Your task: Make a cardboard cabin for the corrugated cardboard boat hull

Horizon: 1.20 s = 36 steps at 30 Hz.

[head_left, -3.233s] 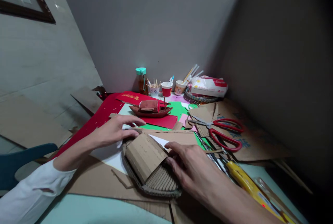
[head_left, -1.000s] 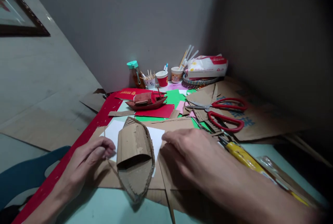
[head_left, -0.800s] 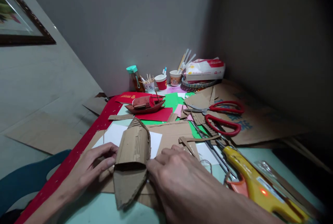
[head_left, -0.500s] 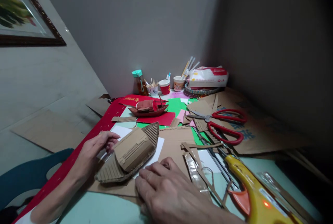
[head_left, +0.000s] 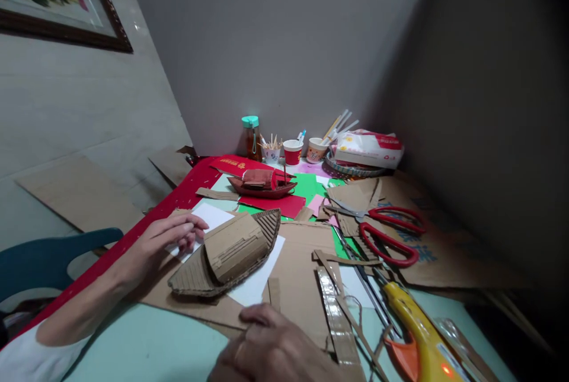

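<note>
Cardboard boat (head_left: 231, 254) is mid-desk (head_left: 178, 340), resting over the white paper (head_left: 255, 288), which lies on the big cardboard sheet (head_left: 302, 246). Long axis runs diagonal: one pointed end at near left, the other at far right, canopy in the middle.

Key relation: our left hand (head_left: 166, 241) is the nearer one. It's just beside the boat's far-left flank, fingertips level with the canopy. From those fingers the boat lies to the right and slightly toward us. Contact with the hull: can't tell; we see no grip on it. Left fingers are close together, loosely curled, nothing visibly pinched.

Our right hand (head_left: 271, 346) is low at the near edge of the sheet, apart from the boat. From there the boat is ahead and to the left, near-side flank facing us. Right fingers are folded under, knuckles up; can't tell whether they pinch anything.

Right of that hand: taped strip (head_left: 336, 317), then the yellow glue gun (head_left: 420, 328), red light on. Scissors (head_left: 364, 214) sit farther back, blades apart. Red boat (head_left: 262, 183) stands behind ours, well apart from both hands, sail-side details too small to call.
</note>
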Available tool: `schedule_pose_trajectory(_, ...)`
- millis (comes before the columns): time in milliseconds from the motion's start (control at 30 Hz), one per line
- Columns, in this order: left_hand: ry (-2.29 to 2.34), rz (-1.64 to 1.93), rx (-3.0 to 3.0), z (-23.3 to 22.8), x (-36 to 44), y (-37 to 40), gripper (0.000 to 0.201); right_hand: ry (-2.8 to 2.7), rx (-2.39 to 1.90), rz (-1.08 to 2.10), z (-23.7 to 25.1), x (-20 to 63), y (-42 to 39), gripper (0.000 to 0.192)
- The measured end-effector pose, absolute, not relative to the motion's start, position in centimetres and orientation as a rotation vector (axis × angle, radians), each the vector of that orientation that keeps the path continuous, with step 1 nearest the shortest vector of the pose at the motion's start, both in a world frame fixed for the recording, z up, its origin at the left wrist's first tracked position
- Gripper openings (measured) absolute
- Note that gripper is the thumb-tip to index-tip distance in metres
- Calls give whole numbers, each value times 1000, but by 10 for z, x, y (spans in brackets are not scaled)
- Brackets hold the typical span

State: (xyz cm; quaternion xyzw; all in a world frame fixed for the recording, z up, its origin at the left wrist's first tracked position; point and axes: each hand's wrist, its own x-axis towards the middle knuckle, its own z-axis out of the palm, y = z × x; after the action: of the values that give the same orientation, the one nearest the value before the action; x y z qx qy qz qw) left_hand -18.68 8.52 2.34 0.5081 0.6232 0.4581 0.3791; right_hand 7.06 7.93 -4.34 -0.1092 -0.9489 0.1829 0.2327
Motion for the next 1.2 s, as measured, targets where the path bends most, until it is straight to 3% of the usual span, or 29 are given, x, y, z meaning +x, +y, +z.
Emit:
schedule_pose_trajectory(100,1571,1123,1345,25,-187,82,27,-2582,-327,673,-35,75,77,10)
schedule_pose_trajectory(200,1572,1042,1414,27,-189,80,35,-2500,-413,594,-11,85,81,12)
schedule_pose_trajectory(300,1601,960,1494,29,-189,78,37,-2368,-537,555,20,98,91,27)
schedule_pose_trajectory(467,1621,829,1638,30,-187,80,35,-2080,-845,540,48,116,113,24)
schedule_pose_trajectory(800,1587,709,1815,32,-191,95,28,-1940,-1172,604,46,126,129,31)
schedule_pose_trajectory(1200,1520,665,1900,38,-177,120,22,-2092,-1068,608,38,123,135,24)
